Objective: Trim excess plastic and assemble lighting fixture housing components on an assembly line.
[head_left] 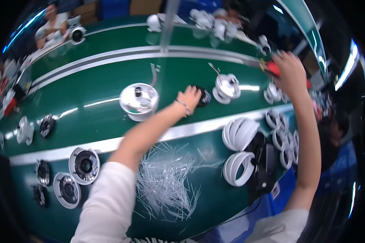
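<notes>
Left hand reaches far across the green conveyor belt, fingers loosely spread, palm down on a small black round disc part. Touching or covering it; a real grip isn't visible. Thin bracelet on that wrist.

Right hand is up at the far right, closed around a red-handled tool, probably kept at the belt edge to stay within arm's reach. Tool tip is blurred.

Left of the disc: a shiny silver round housing, open side up. Right of it: a white round housing with a wire.

Near side: loose heap of clear thin plastic strips, stacks of white ring covers to the right, black-centred white round units lined up on the left, likely staged in batches beside the belt.
</notes>
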`<state>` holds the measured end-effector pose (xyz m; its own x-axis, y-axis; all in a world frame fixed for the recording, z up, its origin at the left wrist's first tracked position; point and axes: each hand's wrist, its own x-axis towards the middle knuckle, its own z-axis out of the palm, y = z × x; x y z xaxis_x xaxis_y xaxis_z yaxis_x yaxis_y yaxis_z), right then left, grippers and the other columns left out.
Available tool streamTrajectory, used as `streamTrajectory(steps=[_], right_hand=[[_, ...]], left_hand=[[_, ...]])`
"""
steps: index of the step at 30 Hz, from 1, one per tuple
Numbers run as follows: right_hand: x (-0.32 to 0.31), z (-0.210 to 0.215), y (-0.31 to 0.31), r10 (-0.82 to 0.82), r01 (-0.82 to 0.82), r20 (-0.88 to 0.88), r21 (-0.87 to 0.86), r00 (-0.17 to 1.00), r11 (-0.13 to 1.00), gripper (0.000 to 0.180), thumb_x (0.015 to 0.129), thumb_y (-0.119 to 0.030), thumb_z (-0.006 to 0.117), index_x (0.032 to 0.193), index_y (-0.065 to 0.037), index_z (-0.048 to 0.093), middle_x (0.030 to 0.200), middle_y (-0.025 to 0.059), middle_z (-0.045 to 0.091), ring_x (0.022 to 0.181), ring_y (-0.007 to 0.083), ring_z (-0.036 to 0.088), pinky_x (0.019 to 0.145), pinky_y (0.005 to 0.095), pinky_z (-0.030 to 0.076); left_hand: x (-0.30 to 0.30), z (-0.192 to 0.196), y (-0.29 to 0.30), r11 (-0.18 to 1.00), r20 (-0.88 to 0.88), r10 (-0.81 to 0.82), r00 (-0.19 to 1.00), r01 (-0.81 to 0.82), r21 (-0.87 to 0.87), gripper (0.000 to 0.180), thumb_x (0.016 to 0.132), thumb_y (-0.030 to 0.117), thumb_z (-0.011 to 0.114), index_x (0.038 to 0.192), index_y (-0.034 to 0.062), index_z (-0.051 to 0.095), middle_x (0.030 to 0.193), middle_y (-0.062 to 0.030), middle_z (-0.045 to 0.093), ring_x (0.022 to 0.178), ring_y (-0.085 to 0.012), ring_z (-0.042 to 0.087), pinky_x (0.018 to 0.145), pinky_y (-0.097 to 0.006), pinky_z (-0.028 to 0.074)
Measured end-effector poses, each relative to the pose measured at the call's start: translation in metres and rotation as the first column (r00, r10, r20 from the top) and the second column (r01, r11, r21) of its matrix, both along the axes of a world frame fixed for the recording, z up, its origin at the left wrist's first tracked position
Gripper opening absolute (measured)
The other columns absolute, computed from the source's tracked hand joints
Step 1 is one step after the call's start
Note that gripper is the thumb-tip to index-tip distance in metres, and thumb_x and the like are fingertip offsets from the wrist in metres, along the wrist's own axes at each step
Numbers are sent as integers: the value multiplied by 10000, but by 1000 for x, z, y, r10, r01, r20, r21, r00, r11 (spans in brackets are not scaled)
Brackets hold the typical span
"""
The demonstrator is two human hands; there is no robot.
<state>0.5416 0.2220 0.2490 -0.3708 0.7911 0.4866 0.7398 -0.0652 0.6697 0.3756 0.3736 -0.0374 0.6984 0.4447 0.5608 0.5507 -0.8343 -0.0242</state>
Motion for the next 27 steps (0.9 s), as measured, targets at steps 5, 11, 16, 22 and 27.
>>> streamTrajectory(steps=[5, 11, 16, 22, 27], right_hand=[[-77, 5, -140, 20, -15, -69, 64, 997, 998, 451, 525, -15, 647, 965, -19, 546, 853, 99, 521, 784, 280, 502, 676, 365, 402], [-130, 17, -216, 76, -71, -62, 84, 995, 994, 394, 553, -25, 636, 941, 15, 575, 846, 111, 535, 782, 293, 509, 697, 369, 405], [-144, -5, -155, 189, -189, -275, 25, 943, 982, 468, 486, -59, 663, 936, -12, 541, 839, 88, 498, 805, 267, 483, 696, 361, 386], [-127, -61, 2, 41, -65, -103, -242, 994, 968, 270, 502, -112, 668, 759, -69, 598, 857, 80, 539, 875, 224, 492, 734, 325, 382], [-158, -91, 83, -68, 69, 14, -378, 998, 923, 255, 553, -191, 696, 794, -124, 646, 871, 74, 568, 891, 218, 508, 734, 342, 383]], left_hand=[[-31, -30, -20, 997, 15, 71, 997, -71, -15, 82, 707, 131, 504, 685, 78, 562, 737, -59, 526, 732, -199, 553, 546, -307, 479], [-105, 73, -91, 973, -100, -228, 969, 224, -50, 126, 689, 77, 503, 805, 43, 538, 831, -80, 529, 823, -226, 520, 683, -316, 473], [-263, 115, -211, 906, -49, -397, 917, 382, -184, 259, 694, 61, 505, 944, -7, 512, 914, -134, 546, 850, -281, 542, 711, -353, 467], [-395, 93, -342, 922, 26, -168, 985, 167, -349, 310, 614, -25, 497, 910, 1, 587, 943, -113, 600, 873, -282, 573, 759, -354, 475], [-426, 70, -422, 867, 125, 398, 909, -328, -376, 236, 667, -95, 476, 873, -52, 586, 907, -158, 600, 892, -351, 558, 802, -390, 442]])
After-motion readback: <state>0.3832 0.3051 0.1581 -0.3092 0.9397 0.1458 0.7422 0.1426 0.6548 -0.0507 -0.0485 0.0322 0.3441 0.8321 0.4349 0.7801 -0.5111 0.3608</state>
